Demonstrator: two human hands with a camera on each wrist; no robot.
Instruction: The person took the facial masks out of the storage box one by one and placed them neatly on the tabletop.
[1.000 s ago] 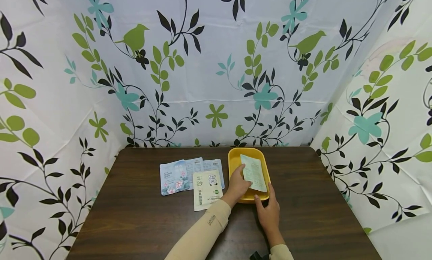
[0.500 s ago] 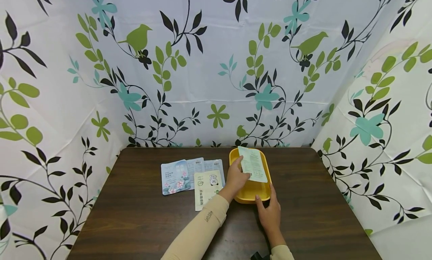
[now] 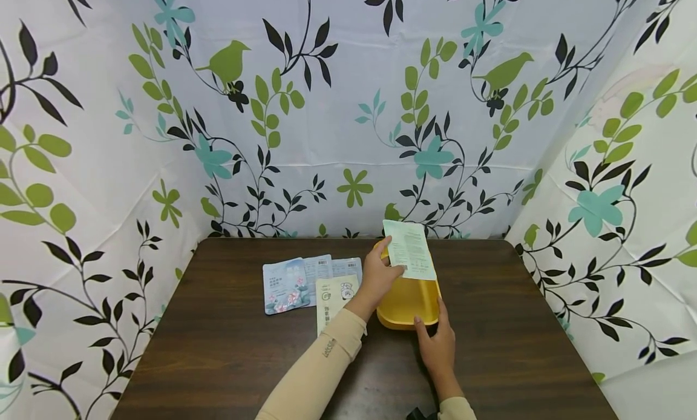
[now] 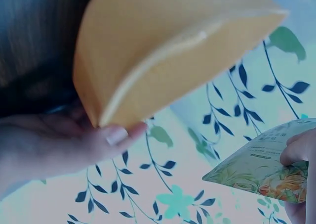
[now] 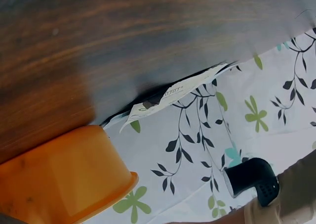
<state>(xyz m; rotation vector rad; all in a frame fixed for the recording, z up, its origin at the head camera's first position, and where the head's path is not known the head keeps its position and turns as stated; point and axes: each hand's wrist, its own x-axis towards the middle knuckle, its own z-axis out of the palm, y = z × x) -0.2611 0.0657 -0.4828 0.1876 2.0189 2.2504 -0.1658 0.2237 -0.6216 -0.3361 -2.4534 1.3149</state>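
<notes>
My left hand (image 3: pixel 380 275) pinches a pale green flat sachet (image 3: pixel 409 249) above the far part of a yellow tray (image 3: pixel 408 305). Small print covers the sachet's side that faces the head camera; in the left wrist view its other side shows orange flowers and green leaves. My right hand (image 3: pixel 438 345) grips the tray's near right corner, thumb at the near rim and fingers along the right side. The left wrist view also has the right hand (image 4: pixel 64 147) on the tray's rim (image 4: pixel 163 61).
Left of the tray lie a blue floral sachet (image 3: pixel 285 287), paler blue sachets (image 3: pixel 346 267) and a cream sachet (image 3: pixel 331 299), partly covered by the left forearm. Patterned cloth (image 3: pixel 354 105) rises behind the dark wooden table (image 3: pixel 218 347).
My left hand has moved the pale green sachet up and away, from inside the tray to over its far rim, baring more tray bottom. The right hand has kept its grip on the tray.
</notes>
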